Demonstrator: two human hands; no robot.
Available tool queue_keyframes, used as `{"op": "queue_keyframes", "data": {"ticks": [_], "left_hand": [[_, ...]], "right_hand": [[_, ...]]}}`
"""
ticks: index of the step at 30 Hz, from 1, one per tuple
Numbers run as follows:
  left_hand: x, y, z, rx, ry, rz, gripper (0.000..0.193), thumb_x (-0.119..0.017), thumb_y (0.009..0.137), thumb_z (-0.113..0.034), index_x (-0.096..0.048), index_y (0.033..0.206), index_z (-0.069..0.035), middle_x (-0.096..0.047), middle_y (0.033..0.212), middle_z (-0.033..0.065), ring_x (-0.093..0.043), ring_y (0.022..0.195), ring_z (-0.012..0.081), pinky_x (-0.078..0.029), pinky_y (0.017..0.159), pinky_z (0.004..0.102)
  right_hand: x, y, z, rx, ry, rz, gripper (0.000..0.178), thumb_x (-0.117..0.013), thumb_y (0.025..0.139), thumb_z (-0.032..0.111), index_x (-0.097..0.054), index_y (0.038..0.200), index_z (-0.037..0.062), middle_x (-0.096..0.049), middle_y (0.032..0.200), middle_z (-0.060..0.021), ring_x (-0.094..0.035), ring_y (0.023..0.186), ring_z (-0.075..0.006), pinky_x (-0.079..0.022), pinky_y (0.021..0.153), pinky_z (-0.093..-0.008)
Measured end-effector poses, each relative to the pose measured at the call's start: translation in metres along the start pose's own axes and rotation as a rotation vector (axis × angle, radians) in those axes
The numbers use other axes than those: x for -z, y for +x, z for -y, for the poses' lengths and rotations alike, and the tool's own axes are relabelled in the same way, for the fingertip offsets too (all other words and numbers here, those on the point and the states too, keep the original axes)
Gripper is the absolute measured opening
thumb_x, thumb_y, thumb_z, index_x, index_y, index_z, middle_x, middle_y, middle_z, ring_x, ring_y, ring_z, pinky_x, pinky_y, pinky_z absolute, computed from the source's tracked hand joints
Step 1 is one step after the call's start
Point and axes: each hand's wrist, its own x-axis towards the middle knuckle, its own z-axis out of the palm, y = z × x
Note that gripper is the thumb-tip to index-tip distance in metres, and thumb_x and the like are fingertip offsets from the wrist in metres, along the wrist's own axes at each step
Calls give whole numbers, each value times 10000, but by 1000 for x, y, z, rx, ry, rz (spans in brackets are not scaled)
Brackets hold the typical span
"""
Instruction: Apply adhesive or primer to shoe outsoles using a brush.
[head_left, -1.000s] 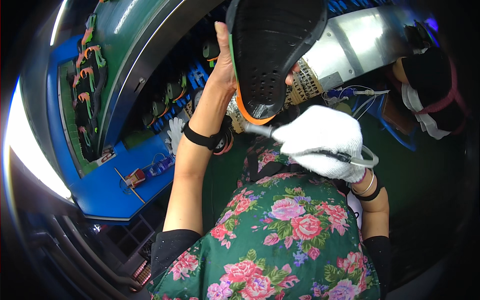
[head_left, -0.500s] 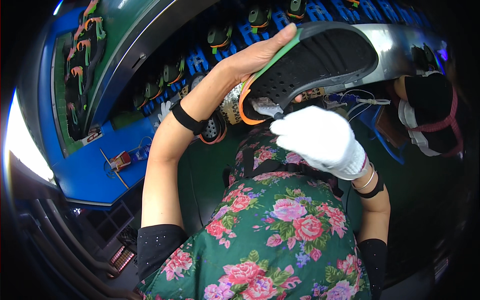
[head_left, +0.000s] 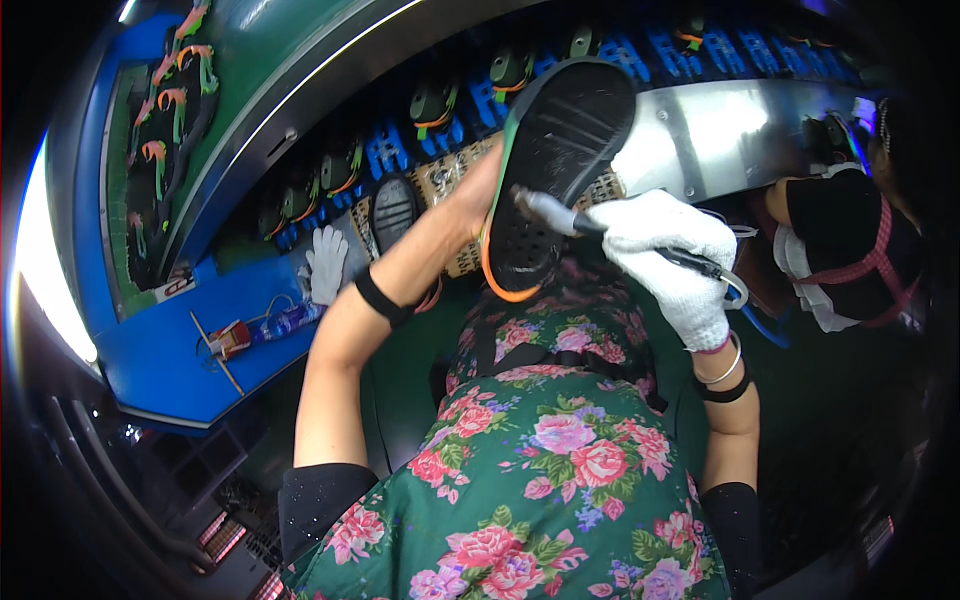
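Note:
A black shoe sole [head_left: 575, 125] with an orange and green edge stands tilted in front of me, its inner face turned toward me. My left hand [head_left: 472, 205], bare, grips it along its left edge; most of the fingers are hidden behind the sole. In a white knit glove, my right hand [head_left: 668, 250] is closed round the dark handle of a brush [head_left: 555, 212] with a thin tube at its rear end. The pale brush head meets the middle of the sole, slightly blurred.
Another black sole [head_left: 393, 212] lies left of my forearm. A white glove [head_left: 327, 265], a red container [head_left: 233, 340] and a stick [head_left: 215, 350] rest on the blue table [head_left: 165, 375]. Several dark shoes [head_left: 433, 105] stand along blue racks behind. At right sits another person [head_left: 850, 230].
My left hand has turned the sole more upright and moved it left. The brush has shifted from the sole's lower end up to its middle, and more of its handle shows.

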Motion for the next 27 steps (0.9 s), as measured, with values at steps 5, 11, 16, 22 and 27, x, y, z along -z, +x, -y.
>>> {"op": "queue_keyframes", "data": {"ticks": [5,11,16,22,27], "left_hand": [[7,-20,48,-128,-212,189,485,-398,1106,-342,-543,1418,0,-631,1378,162,-623,1247,281,-486,1105,449],[24,-38,65,-75,-74,224,392,-477,1091,-221,-566,1346,64,-658,1275,249,-659,1174,405,-585,992,542],[-4,-51,59,-91,-792,441,733,-465,1015,-629,-507,1464,-51,-546,1459,246,-601,1256,452,-493,1078,617],[-29,-55,68,-157,-604,181,685,-599,878,-435,-569,1427,-28,-633,1373,229,-634,1238,383,-492,1102,517],[-65,-53,65,-201,-550,359,984,-546,897,-774,-393,1558,-60,-472,1546,216,-517,1382,356,-437,1154,536]], "right_hand": [[1,6,2,116,-293,-41,216,-788,812,26,-803,1024,61,-790,1046,-108,-754,919,-225,-570,839,-338],[-3,-4,11,274,-455,89,259,-791,790,0,-780,1044,51,-778,1055,-119,-743,920,-283,-581,799,-361],[-9,-13,25,306,-552,-27,220,-804,784,-8,-782,999,30,-778,1064,-133,-736,884,-258,-581,767,-343],[-10,-10,38,337,-505,-110,208,-815,766,-8,-785,969,28,-785,1019,-140,-726,813,-230,-566,709,-319],[-6,3,59,355,-567,-68,208,-809,739,-2,-782,942,36,-783,1018,-151,-741,855,-275,-575,755,-362]]}}
